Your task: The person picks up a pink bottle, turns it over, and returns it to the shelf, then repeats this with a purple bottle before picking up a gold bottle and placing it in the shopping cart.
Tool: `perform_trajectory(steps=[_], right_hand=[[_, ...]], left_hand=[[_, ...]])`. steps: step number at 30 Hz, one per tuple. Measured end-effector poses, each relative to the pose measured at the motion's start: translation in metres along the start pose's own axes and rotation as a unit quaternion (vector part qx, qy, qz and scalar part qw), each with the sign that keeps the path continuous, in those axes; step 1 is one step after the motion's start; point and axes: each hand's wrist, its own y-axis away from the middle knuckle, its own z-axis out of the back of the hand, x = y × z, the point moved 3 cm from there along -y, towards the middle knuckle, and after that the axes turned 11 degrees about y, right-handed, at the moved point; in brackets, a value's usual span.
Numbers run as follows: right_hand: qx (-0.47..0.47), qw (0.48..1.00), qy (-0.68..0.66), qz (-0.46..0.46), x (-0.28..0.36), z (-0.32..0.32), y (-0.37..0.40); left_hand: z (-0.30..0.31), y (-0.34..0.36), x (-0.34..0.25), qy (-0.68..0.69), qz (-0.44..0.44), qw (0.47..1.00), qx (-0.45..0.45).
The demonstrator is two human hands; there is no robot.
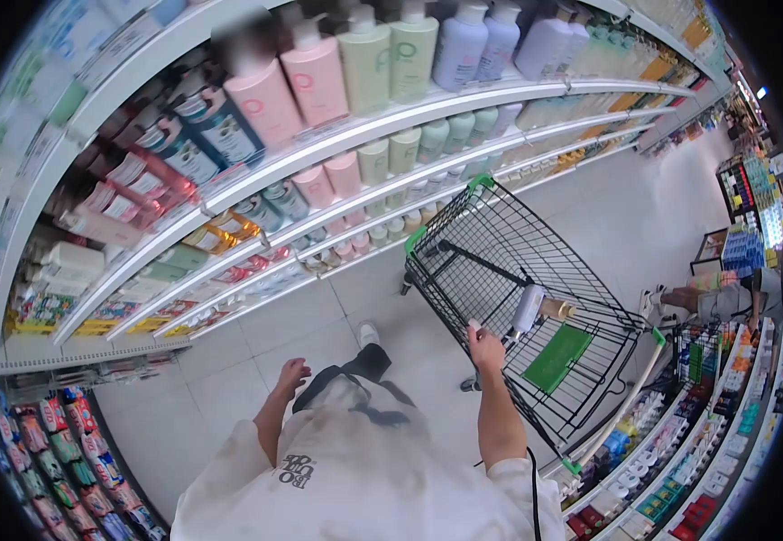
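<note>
My left hand [293, 374] hangs beside my body with loosely bent fingers, and no object shows in it. On the other side, my right hand [485, 348] is closed at the near side rim of a black wire shopping cart [464, 225] with green corners. The fingers appear wrapped on that rim, though their undersides are hidden. A pale purple bottle [527, 309] lies in the cart, just beyond my right hand. Beside it lies a gold-brown item [557, 309] whose kind I cannot make out. The child-seat flap [557, 358] is a green panel.
Long white shelves curve ahead, holding pink bottles [314, 77], green bottles [412, 54] and lilac bottles [473, 45]. Packaged goods [58, 415] fill a rack at lower left. Another shelf [671, 487] stands at lower right. A person [725, 298] crouches beyond the cart. Pale tiles [256, 334] cover the floor.
</note>
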Motion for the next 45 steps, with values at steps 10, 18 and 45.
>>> perform_trajectory(steps=[10, 18, 45], right_hand=[[-0.007, 1.000, -0.004, -0.001, -0.040, 0.033, -0.068], [-0.065, 0.995, -0.052, 0.061, -0.067, 0.058, -0.112], [0.183, 0.935, -0.277, -0.122, -0.314, -0.111, -0.267]], left_hand=[[-0.055, 0.009, -0.027, 0.042, -0.012, 0.999, -0.032], [-0.117, 0.010, 0.043, 0.068, 0.020, 0.989, -0.129], [-0.312, 0.108, 0.114, 0.201, 0.045, 0.962, -0.180]])
